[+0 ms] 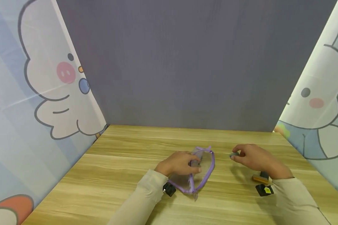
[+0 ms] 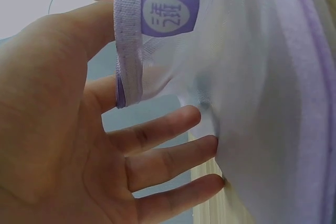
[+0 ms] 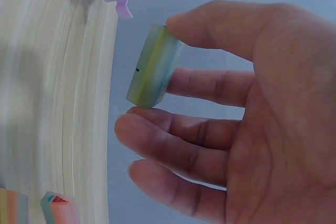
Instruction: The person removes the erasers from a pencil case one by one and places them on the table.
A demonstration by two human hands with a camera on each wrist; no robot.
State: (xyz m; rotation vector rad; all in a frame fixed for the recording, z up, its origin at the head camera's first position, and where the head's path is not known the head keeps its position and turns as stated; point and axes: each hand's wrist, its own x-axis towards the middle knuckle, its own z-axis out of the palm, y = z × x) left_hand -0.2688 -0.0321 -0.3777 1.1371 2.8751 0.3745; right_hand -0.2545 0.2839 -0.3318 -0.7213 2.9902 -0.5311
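A see-through mesh pouch (image 1: 205, 170) with purple trim stands partly upright on the wooden table. My left hand (image 1: 181, 164) holds its zippered edge between thumb and index finger, with the other fingers spread below. In the left wrist view, the mesh pouch (image 2: 252, 93) shows a purple label (image 2: 170, 11) by that edge. A blurred greyish patch shows through the mesh; I cannot tell what it is. To the pouch's right, above the table, my right hand (image 1: 254, 157) pinches a small green-and-yellow eraser (image 3: 153, 69) between thumb and fingertips.
Near my right wrist lie an orange-striped block (image 3: 11, 205) and a pink block with a watermelon print (image 3: 60, 208). A grey panel (image 1: 180, 68) rises behind the table (image 1: 124, 193). Cartoon-printed curtains (image 1: 14, 125) hang at both sides.
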